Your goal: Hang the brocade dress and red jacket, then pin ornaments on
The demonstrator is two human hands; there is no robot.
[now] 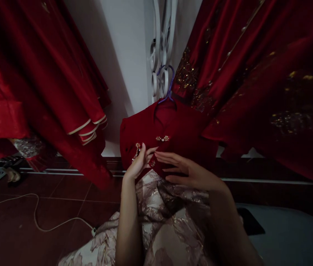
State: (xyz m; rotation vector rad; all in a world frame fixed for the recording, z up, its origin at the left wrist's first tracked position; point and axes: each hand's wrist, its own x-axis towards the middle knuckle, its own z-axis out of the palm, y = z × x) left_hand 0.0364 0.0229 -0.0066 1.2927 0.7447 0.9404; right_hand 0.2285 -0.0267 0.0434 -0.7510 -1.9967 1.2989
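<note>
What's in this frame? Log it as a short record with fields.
setting: red top on a purple hanger, hooked on white scrollwork
left hand: fingertips at the top's front edge, beside a pearl clasp; grip unclear
right hand: open, flat on the top's front
below: floral fabric under the hands
around: red robes hanging on both sides; white cable on the tiled floor
</note>
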